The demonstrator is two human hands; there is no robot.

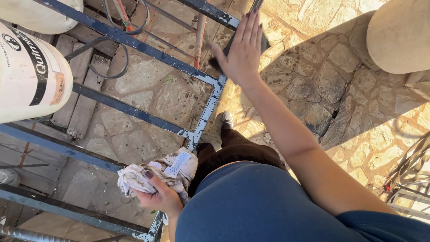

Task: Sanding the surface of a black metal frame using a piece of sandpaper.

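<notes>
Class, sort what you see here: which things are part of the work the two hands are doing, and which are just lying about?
In use:
left hand gripping a rag
right hand on a dark brush
blue metal frame

Lying about:
white bucket
cable
wooden planks

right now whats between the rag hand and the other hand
In the head view, the blue metal frame's upright bar runs between the left hand with its rag and the right hand.

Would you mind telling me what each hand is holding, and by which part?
The left hand grips a crumpled whitish rag by its bunched lower edge. The right hand lies flat against a dark object; whether it grips it cannot be told.
</notes>
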